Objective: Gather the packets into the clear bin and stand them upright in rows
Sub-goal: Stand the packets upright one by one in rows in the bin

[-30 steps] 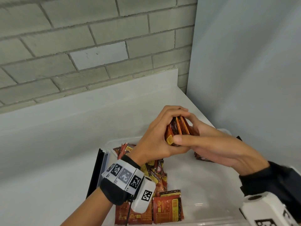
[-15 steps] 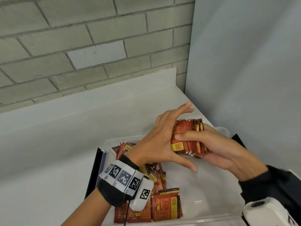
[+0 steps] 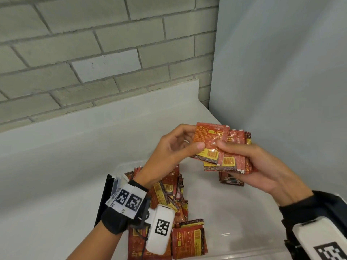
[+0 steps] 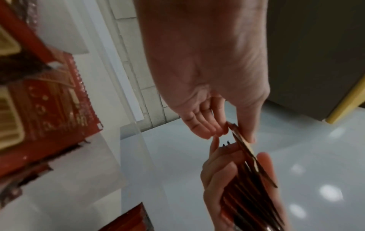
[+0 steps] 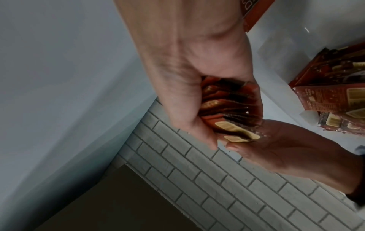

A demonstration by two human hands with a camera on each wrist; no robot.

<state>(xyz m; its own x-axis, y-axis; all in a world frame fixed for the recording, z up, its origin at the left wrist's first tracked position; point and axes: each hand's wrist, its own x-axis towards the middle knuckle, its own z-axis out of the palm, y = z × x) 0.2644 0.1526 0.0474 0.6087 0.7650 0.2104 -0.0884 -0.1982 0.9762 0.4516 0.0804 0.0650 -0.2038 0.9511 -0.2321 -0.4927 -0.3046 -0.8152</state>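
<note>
left wrist: black strap (image 3: 114, 221), checkered tags | right: black sleeve (image 3: 311, 209)

Right hand (image 5: 189, 75) clutching fanned red packets (image 5: 229, 101), left hand (image 5: 292, 148) pinching their edge

The stack (image 3: 232, 156), before pressed edge-up between both hands, now lies flat in the right hand (image 3: 262, 166); the left hand (image 3: 169, 152) pinches the top packet (image 3: 210, 143).

Soft, even light fills the head view, sharp at centre, brick lines bowing toward the edges. Both wrist views are dimmer and motion-blurred; bright glare spots dot the glossy counter (image 4: 326, 192) beyond the left hand (image 4: 207, 78).
</note>
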